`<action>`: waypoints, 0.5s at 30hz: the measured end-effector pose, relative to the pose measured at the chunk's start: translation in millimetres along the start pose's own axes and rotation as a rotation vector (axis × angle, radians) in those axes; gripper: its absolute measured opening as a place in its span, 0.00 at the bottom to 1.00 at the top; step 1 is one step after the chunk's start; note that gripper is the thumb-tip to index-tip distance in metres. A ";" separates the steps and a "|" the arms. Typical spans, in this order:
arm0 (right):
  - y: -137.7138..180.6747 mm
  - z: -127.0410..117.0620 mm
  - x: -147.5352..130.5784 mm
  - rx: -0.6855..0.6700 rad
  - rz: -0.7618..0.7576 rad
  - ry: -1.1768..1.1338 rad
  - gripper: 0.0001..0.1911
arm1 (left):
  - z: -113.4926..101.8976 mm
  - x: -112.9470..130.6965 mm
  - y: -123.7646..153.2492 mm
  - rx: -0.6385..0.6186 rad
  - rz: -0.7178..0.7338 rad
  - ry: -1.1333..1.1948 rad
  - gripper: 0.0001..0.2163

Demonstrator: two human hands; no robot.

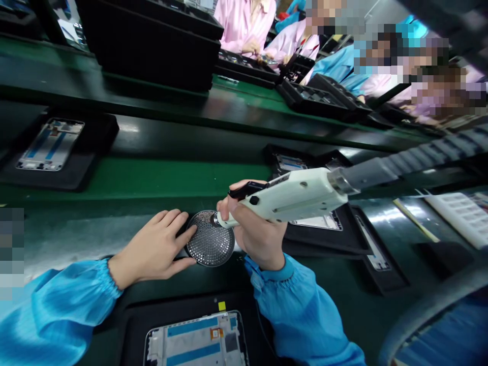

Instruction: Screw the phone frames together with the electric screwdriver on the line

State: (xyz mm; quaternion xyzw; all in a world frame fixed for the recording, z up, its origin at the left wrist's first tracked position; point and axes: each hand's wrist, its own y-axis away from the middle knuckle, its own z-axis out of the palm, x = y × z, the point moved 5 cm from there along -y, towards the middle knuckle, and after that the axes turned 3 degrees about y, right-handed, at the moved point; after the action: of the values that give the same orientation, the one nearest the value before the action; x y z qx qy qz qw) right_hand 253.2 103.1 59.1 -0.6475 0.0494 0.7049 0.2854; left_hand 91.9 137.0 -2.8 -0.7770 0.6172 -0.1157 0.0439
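My right hand is wrapped round a pale green electric screwdriver with a black lever. A ribbed grey sleeve runs from its back end to the upper right. The screwdriver's tip points down at a round perforated metal tray; whether it touches cannot be made out. My left hand steadies this tray from the left, with the thumb at its rim and the index finger over its edge. Nearer to me lies a phone frame with blue strips and a yellow tab, in a black holder.
Another phone frame lies in a black holder at the left. More black holders with frames sit at the right, beside a white compartment tray. Beyond a raised green ledge holding black boxes, people in pink and blue work.
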 end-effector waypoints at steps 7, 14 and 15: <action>-0.2 0.0 -0.5 0.005 -0.010 0.016 0.10 | 1.2 1.7 -5.5 -0.004 -0.018 0.049 0.33; 0.5 -1.1 0.3 -0.002 -0.013 0.003 0.10 | 3.4 2.3 -11.5 -0.031 -0.047 0.128 0.35; 0.5 -1.0 0.2 -0.003 -0.014 0.007 0.10 | 2.6 2.3 -9.8 -0.029 -0.046 0.133 0.34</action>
State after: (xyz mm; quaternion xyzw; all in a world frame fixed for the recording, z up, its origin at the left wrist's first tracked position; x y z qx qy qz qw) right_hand 253.9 102.3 58.5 -0.6507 0.0448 0.7006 0.2893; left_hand 102.2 136.9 -3.0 -0.7821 0.6023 -0.1591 -0.0112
